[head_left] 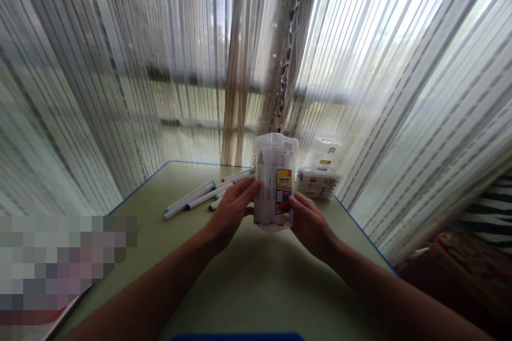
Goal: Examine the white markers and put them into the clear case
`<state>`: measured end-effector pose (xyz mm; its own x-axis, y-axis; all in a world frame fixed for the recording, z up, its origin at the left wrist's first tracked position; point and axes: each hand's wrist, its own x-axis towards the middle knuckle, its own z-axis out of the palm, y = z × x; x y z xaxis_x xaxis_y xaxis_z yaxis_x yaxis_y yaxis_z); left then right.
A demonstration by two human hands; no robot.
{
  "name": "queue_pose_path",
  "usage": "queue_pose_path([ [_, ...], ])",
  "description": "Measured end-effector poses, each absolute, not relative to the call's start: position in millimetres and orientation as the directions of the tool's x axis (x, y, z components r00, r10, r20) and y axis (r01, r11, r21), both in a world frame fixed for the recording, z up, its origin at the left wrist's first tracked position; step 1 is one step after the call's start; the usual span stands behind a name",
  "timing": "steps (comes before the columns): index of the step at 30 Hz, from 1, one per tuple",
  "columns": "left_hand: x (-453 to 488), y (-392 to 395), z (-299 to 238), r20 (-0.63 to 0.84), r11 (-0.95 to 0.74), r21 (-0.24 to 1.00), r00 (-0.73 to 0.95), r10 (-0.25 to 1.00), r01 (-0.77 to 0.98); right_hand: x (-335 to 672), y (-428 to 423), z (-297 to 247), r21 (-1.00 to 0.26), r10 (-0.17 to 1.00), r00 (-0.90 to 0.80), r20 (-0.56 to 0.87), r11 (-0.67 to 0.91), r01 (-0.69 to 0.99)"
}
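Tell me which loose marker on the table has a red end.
The rearmost marker, beyond the left hand, its red end pointing left; the visible coloured ends of the other loose markers look green, teal or purple.

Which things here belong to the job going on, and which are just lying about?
Part of the job:
clear case, being held
markers inside it
loose markers lying to its left, probably, being similar

Apparently just around:
labelled box, farther back on the right, untouched
curtains, only a backdrop

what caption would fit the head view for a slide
Left hand and right hand hold a clear marker case over a green table, with loose markers lying beyond.
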<state>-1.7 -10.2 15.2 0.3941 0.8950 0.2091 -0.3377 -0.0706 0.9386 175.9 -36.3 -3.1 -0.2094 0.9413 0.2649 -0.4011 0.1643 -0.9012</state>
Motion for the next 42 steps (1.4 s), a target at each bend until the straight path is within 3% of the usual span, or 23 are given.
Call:
queue_pose_path([
  [12, -2, -8, 10, 0.231, 0.034, 0.885, 0.503, 0.833, -0.464, 177, -35, 0, -0.917, 0.963, -0.184, 0.196, 0.113, -0.383],
  [21, -1, -7, 8, 0.287, -0.047, 0.893, 0.485, 0.826, -0.448, 183, -39, 0, -0.942, 0.928, -0.171, 0.332, 0.318, -0.105],
  [26, 0, -6, 6, 0.290, -0.046, 0.893, 0.495, 0.819, -0.448, 183, -38, 0, -0.953, 0.947, -0.123, 0.298, 0.303, 0.025],
  [42, -4, -4, 8, 0.306, -0.038, 0.874, 0.487, 0.818, -0.484, 187, -34, -11, -0.921, 0.905, -0.178, 0.387, 0.388, -0.032],
])
